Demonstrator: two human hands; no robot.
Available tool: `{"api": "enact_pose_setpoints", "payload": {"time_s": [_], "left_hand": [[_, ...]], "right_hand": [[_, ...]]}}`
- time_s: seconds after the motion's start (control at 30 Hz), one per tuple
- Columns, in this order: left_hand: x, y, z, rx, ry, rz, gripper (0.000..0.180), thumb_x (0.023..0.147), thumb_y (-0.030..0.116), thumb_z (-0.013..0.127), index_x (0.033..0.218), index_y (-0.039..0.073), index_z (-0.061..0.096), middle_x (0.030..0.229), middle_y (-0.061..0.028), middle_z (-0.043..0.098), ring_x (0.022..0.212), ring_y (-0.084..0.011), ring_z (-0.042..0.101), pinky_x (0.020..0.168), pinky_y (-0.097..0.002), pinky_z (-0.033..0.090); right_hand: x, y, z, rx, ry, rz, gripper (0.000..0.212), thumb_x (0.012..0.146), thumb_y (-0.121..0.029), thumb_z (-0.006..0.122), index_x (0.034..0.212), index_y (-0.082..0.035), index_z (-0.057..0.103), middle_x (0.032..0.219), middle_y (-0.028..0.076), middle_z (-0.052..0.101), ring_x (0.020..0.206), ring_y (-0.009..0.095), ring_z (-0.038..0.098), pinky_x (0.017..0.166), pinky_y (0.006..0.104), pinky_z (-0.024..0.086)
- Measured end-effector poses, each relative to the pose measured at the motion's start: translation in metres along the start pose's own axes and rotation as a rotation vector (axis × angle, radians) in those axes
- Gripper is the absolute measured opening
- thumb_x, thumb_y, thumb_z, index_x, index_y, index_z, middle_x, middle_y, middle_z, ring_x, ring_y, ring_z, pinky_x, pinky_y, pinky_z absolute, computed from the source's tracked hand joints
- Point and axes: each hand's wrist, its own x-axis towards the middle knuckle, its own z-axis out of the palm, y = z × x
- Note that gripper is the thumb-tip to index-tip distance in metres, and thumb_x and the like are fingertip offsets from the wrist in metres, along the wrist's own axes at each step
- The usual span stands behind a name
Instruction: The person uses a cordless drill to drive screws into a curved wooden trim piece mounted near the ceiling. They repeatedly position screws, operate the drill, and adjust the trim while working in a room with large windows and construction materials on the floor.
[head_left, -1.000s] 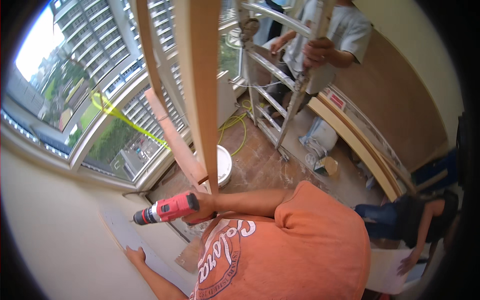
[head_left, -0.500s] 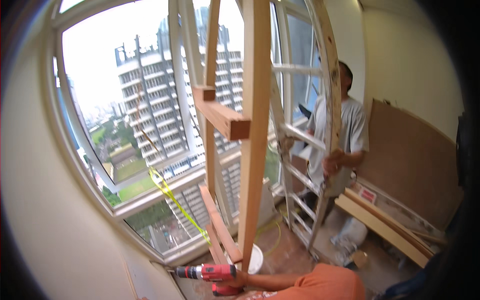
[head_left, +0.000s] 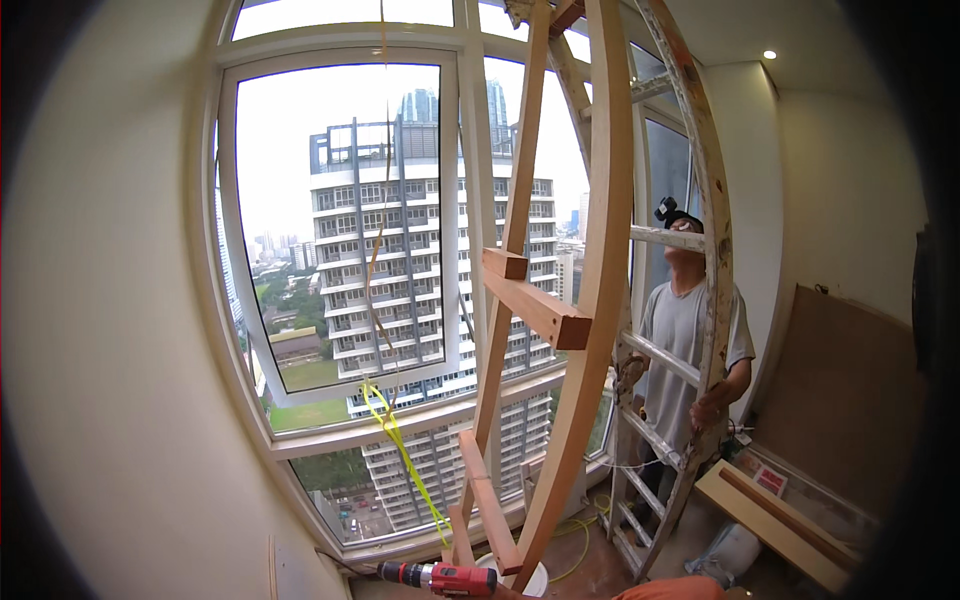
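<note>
A red and black cordless drill (head_left: 455, 580) lies level at the lower edge, its chuck toward the left. My right hand (head_left: 507, 594) is closed round its grip, though only a sliver of the hand shows and the grip is cut off. Just above stands a tall wooden frame, its near post (head_left: 597, 230) rising past the top edge. A short crosspiece (head_left: 540, 312) joins the near post to the thinner far post (head_left: 525, 170). Lower down, a slanting wooden piece (head_left: 490, 505) ends close to the drill. My left hand is out of view.
A paint-spattered stepladder (head_left: 712, 190) stands right of the frame, a person (head_left: 680, 330) in grey gripping it. Behind are tall windows (head_left: 450, 250), with a yellow-green strap (head_left: 405, 455) at the sill. Boards (head_left: 770, 525) lie at right; a white bucket (head_left: 535, 578) sits behind the posts.
My view has tilted upward, so the frame, ladder and window show higher up. The drill sits lower in view, still in my right hand. The person by the ladder now looks up.
</note>
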Motion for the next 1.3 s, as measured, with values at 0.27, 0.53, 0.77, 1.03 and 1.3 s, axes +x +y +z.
{"api": "enact_pose_setpoints", "payload": {"time_s": [0.27,0.53,0.77,1.03,1.3], "left_hand": [[0.010,-0.016,0.032,-0.050,0.333,-0.127,0.069,0.074,0.044,0.064,0.124,-0.002,0.060,0.141,-0.0350,0.036,0.138,-0.0450,0.024,0.115,-0.0451,0.023],[-0.020,-0.009,-0.008,-0.314,0.077,-0.079,0.071,0.073,0.052,0.068,0.119,-0.001,0.064,0.146,-0.0418,0.017,0.142,-0.0496,0.013,0.117,-0.0446,0.019],[-0.031,-0.001,-0.020,-0.320,0.101,-0.107,0.063,0.073,0.045,0.067,0.119,0.001,0.064,0.150,-0.0376,0.015,0.142,-0.0476,0.014,0.117,-0.0456,0.020],[-0.036,0.009,-0.029,-0.298,0.052,-0.146,0.063,0.075,0.044,0.063,0.121,0.001,0.063,0.150,-0.0374,0.014,0.143,-0.0473,0.013,0.117,-0.0456,0.019],[-0.031,0.008,-0.026,-0.332,0.085,-0.140,0.064,0.075,0.043,0.064,0.120,-0.001,0.063,0.152,-0.0359,0.012,0.143,-0.0465,0.013,0.117,-0.0454,0.020]], "right_hand": [[0.001,0.011,0.016,0.020,-0.048,0.061,0.047,0.082,-0.010,0.068,0.127,-0.006,0.057,0.120,0.007,0.063,0.110,0.015,0.058,0.097,0.0313,0.044],[0.011,0.005,0.005,0.050,-0.096,0.090,0.042,0.082,-0.013,0.067,0.124,-0.010,0.060,0.113,0.007,0.065,0.103,0.017,0.061,0.092,0.0335,0.048],[0.014,-0.003,0.004,0.060,-0.143,0.193,0.041,0.083,-0.016,0.067,0.122,-0.009,0.060,0.114,0.010,0.064,0.104,0.022,0.062,0.091,0.0349,0.048],[0.012,-0.009,0.011,-0.018,-0.234,0.039,0.045,0.080,-0.017,0.071,0.121,-0.005,0.058,0.113,0.017,0.062,0.106,0.032,0.061,0.093,0.0382,0.047],[0.022,0.002,0.007,-0.055,-0.273,-0.146,0.037,0.084,-0.020,0.068,0.117,-0.006,0.058,0.105,0.013,0.061,0.096,0.028,0.061,0.084,0.0367,0.049]]}}
